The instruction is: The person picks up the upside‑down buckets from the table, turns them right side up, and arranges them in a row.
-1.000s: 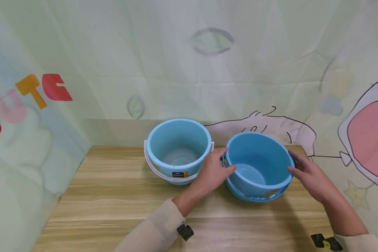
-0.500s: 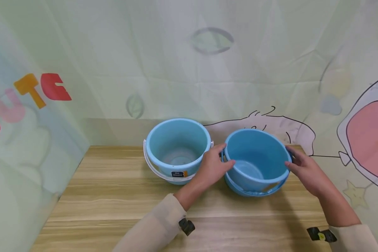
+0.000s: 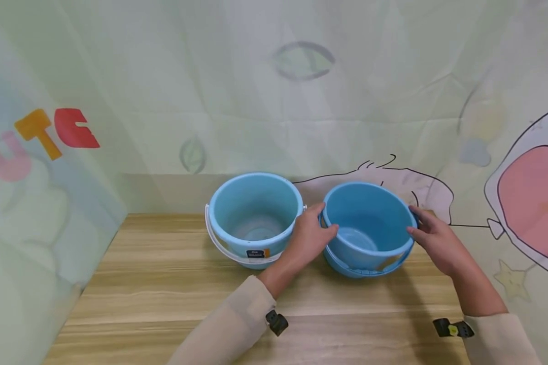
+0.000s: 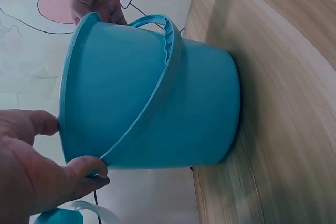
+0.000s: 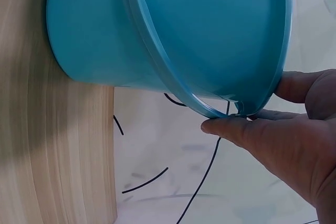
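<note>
A darker blue plastic bucket (image 3: pixel 367 220) stands upright at the back right of the table, its blue handle (image 4: pixel 157 90) hanging down across the front. My left hand (image 3: pixel 307 238) grips its rim on the left side, thumb at the top edge and fingers by the handle joint. On the opposite side my right hand (image 3: pixel 436 242) pinches the rim, with the thumb (image 5: pixel 296 86) against the edge and fingers beside the handle's end. A lighter blue bucket (image 3: pixel 255 215) with a white handle (image 3: pixel 216 242) stands just left, partly covered by my left hand.
The wooden table (image 3: pixel 155 284) ends at the back against a pale green printed curtain (image 3: pixel 237 91). Curtain also hangs along the left and right sides. A dark label (image 3: pixel 257 253) is on the lighter bucket's front.
The darker bucket has shifted a little toward the back and slightly left, with both hands moving along with it. The lighter bucket stays in place beside it.
</note>
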Available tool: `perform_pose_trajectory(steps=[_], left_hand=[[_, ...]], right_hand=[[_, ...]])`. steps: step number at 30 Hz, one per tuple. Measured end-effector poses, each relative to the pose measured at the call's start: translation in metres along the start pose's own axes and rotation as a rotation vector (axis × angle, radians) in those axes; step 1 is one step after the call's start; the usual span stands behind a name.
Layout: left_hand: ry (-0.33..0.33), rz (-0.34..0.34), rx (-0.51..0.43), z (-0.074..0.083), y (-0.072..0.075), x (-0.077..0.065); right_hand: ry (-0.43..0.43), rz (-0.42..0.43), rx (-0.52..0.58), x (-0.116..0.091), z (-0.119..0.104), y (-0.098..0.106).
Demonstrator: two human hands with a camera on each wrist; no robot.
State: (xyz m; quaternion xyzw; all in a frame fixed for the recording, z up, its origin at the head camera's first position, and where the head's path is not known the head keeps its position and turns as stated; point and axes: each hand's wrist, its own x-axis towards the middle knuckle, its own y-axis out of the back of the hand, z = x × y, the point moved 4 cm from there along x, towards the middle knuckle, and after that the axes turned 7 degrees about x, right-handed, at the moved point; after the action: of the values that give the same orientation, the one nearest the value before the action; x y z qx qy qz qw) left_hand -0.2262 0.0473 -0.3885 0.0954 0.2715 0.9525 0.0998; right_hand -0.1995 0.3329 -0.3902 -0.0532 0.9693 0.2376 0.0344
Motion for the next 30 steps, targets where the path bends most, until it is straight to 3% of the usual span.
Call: perform_pose_trajectory(steps=[6,15,30], left_hand=[[-0.026,0.033,0.03,0.003,-0.003,0.006],[-0.015,0.048,0.068,0.003,-0.005,0.014],[-0.023,0.023,0.094,0.005,-0.002,0.013]], right_hand=[[-0.023,0.004,0.009,0.005,-0.001,0.0],[-0.03,0.008,0.032,0.011,-0.001,0.0],[-0.047,-0.005,0.033,0.011,-0.005,-0.001]])
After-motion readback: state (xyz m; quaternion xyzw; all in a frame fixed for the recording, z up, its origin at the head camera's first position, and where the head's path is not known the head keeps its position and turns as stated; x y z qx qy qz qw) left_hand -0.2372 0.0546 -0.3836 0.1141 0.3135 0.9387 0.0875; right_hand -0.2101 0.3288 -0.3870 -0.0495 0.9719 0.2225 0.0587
